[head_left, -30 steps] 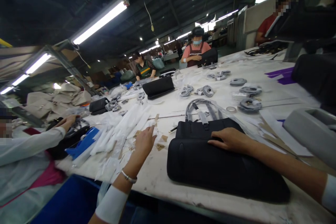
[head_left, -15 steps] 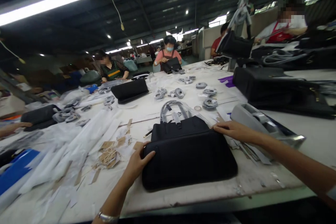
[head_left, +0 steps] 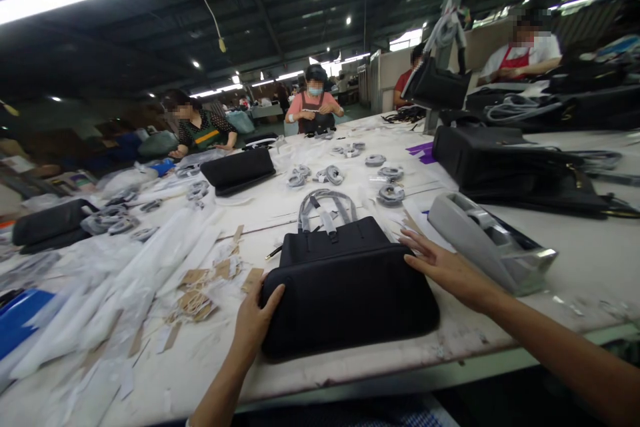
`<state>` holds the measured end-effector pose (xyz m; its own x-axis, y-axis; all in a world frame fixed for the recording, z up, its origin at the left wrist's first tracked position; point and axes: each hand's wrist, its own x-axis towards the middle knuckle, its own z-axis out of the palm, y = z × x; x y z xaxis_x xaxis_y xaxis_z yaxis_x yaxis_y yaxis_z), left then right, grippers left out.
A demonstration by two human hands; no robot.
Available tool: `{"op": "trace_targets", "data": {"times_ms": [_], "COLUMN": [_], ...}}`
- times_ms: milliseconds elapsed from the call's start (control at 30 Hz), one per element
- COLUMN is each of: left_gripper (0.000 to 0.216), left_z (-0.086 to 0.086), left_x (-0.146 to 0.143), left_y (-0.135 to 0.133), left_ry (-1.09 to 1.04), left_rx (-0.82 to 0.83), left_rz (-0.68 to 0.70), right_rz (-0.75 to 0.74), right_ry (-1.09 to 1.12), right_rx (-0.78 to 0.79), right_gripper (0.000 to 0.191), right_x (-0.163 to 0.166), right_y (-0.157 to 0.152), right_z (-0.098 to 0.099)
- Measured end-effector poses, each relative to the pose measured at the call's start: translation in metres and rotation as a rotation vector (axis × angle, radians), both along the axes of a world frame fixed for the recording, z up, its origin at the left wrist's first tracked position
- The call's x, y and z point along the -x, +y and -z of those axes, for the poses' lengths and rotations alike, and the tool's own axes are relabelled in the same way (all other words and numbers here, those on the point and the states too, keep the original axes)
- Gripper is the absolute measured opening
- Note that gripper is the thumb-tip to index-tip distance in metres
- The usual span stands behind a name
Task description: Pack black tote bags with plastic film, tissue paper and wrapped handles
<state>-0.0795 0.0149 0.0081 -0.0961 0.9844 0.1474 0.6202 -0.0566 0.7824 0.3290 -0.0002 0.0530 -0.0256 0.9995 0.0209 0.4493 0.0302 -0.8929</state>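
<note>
The left hand (head_left: pixel 251 321), off the bag (head_left: pixel 350 303) a second ago, now has its grip on the left end; the right hand (head_left: pixel 443 268) spreads wide at the right corner, contact perhaps light; the bag, on the desk (head_left: pixel 593 260), seems steadier

From close above the table (head_left: pixel 595 247), the head camera looks forward and down.

No readable text or labels
</note>
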Motion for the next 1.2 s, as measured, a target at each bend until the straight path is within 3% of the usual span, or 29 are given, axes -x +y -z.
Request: {"op": "trace_targets", "data": {"times_ms": [67, 267, 400, 500, 600, 700, 767, 833, 1067, 1200], "left_gripper": [0.052, 0.056, 0.052, 0.05, 0.042, 0.04, 0.041, 0.043, 0.048, 0.051], "left_z": [-0.003, -0.007, -0.006, -0.012, -0.026, -0.038, -0.039, -0.034, -0.02, -0.022], "left_x": [0.0, -0.007, -0.01, -0.011, -0.022, -0.05, -0.072, -0.088, -0.093, -0.09], "left_y": [-0.001, -0.005, -0.002, -0.002, -0.004, -0.004, -0.002, -0.001, 0.003, 0.005], "left_ry": [0.017, 0.08, 0.156, 0.327, 0.571, 0.671, 0.667, 0.655, 0.596, 0.561], "left_rx": [0.004, 0.05, 0.053, 0.039, -0.147, -0.317, -0.29, -0.24, -0.187, -0.162], "left_rz": [-0.001, -0.071, -0.064, -0.028, -0.016, 0.233, 0.472, 0.556, 0.524, 0.525], "right_rz": [0.011, 0.092, 0.117, 0.108, 0.096, 0.073, 0.062, 0.08, 0.184, 0.173], "right_ry": [-0.013, -0.411, -0.46, -0.474, -0.488, -0.49, -0.491, -0.487, -0.305, 0.193], "right_rx": [-0.006, -0.211, -0.283, -0.29, -0.286, -0.283, -0.285, -0.26, -0.046, 0.197], "right_gripper": [0.074, 0.061, 0.052, 0.05, 0.05, 0.049, 0.048, 0.047, 0.047, 0.042], "right_x": [-0.001, 0.004, 0.01, 0.009, 0.006, 0.007, 0.007, 0.004, -0.015, -0.008], "right_y": [-0.001, -0.002, 0.008, 0.016, 0.022, 0.025, 0.023, 0.016, -0.034, -0.046], "right_z": [0.006, 0.024, 0.03, 0.033, 0.035, 0.033, 0.028, 0.022, 0.021, 0.03]}}
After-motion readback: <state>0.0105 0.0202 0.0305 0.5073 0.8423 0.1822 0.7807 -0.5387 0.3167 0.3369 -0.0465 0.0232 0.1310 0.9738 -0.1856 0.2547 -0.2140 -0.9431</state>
